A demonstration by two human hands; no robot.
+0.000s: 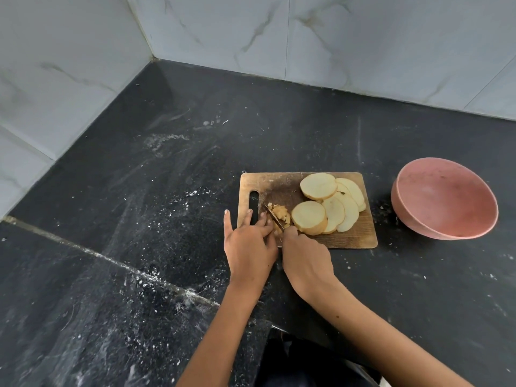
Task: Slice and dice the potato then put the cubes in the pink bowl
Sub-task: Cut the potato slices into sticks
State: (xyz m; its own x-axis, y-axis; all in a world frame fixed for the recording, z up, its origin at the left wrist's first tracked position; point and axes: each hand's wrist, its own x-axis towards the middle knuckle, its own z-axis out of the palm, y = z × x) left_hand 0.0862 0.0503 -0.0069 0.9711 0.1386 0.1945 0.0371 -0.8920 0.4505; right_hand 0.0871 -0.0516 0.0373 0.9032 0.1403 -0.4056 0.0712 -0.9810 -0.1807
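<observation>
nearest the camera, two bare forearms are seen reaching up to a rectangular wooden cutting board point(360, 236) with a slot handle. the right hand point(305, 261) is curled round the handle of a small dark-bladed knife point(273, 216), whose blade points toward eleven o'clock across a little heap of pale diced potato cubes point(280, 213). the left hand point(248, 247) is laid beside it, fingers fairly straight and spread, fingertips resting by the slot and against the potato being cut; whether anything is pinched cannot be told. the two hands are close together, almost touching.

at three o'clock of the cubes, a fan of round pale potato slices point(326, 203) is overlapped on the board, not yet diced. well off the board at three o'clock, the round pink bowl point(444, 202) is tilted on its side and holds nothing.

for this step, fingertips would best be tucked back from the edge, the cuts kept even, and the slices stacked a few at a time.

beyond, a black speckled stone counter point(167, 191) streaked with white dust is met by grey-veined white marble wall tiles point(335, 37) in a corner at eleven o'clock.
</observation>
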